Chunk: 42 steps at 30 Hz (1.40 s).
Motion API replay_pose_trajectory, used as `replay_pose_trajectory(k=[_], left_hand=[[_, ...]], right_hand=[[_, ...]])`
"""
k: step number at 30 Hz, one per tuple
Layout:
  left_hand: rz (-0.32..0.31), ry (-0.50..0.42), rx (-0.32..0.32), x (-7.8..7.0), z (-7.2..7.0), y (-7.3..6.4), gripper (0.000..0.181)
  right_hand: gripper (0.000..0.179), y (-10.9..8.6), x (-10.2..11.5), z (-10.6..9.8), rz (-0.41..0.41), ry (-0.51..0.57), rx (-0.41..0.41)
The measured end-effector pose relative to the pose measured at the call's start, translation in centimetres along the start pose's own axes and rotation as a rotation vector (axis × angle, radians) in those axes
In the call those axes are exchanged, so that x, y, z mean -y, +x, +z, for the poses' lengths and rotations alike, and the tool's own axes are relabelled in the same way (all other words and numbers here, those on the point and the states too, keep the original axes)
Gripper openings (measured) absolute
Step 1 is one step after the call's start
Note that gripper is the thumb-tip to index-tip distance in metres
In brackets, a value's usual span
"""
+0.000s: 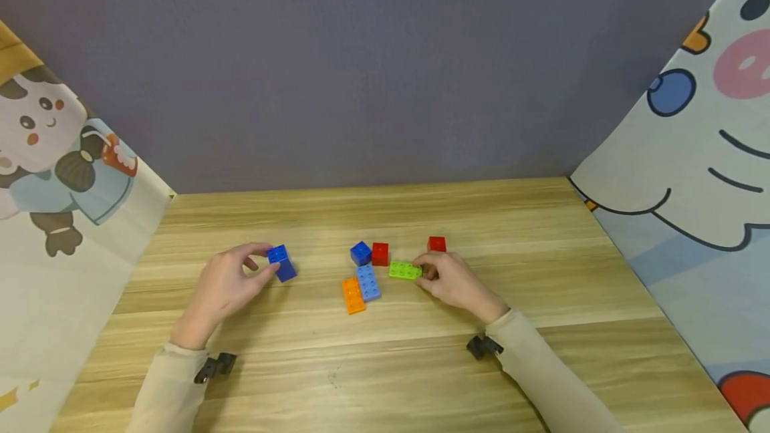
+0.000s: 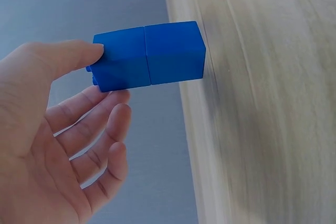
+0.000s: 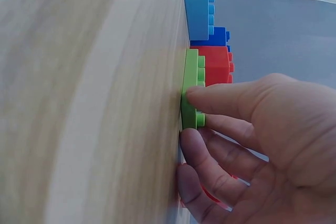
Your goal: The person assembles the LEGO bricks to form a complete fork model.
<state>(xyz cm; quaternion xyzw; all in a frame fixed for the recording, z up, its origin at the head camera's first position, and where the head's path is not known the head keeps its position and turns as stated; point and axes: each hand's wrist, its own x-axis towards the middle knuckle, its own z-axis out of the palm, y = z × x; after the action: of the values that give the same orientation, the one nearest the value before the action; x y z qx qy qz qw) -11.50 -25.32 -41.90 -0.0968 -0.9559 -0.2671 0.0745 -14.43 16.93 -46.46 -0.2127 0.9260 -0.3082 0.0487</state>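
Between thumb and fingertips, my left hand (image 1: pixel 225 289) pinches a stack of two dark blue toy bricks (image 1: pixel 284 266). In the left wrist view the stack (image 2: pixel 157 56) shows a seam halfway along, with the thumb on the studded end and the other fingers loosely bent below. My right hand (image 1: pixel 457 286) pinches the right end of a thin lime-green brick (image 1: pixel 402 270). The right wrist view has this brick (image 3: pixel 190 69) lying flat against the table, studs away from it. A red brick (image 1: pixel 437 244) sits just behind the right hand, partly hidden by it.
Between the hands lie a dark blue brick (image 1: pixel 361 253), a red brick (image 1: pixel 380 254) beside it, a light blue brick (image 1: pixel 368 282) and a flat orange brick (image 1: pixel 353 295). The wooden table (image 1: pixel 361 373) ends at a grey panel (image 1: pixel 373 85), with cartoon-printed sheets at both sides.
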Motion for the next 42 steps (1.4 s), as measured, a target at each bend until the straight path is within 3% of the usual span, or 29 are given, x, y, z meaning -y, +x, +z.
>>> replay_pose_trajectory(k=[17, 27, 34, 42], left_hand=[[-0.004, -0.012, 0.011, 0.3, 0.2, -0.2, 0.042], [0.001, 0.028, 0.023, -0.1, -0.1, -0.1, 0.051], [0.024, 0.027, -0.060, -0.5, -0.5, -0.3, 0.044], [0.166, 0.038, -0.210, -2.5, -0.6, -0.3, 0.033]], right_hand=[[0.032, -0.9, -1.1, -1.3, 0.017, 0.070, 0.033], [0.035, -1.6, -1.6, -1.9, 0.038, 0.084, 0.090], [0.035, -1.7, -1.7, -1.9, 0.048, 0.099, 0.111], [0.036, -1.5, -1.7, -2.1, 0.072, 0.102, 0.122]])
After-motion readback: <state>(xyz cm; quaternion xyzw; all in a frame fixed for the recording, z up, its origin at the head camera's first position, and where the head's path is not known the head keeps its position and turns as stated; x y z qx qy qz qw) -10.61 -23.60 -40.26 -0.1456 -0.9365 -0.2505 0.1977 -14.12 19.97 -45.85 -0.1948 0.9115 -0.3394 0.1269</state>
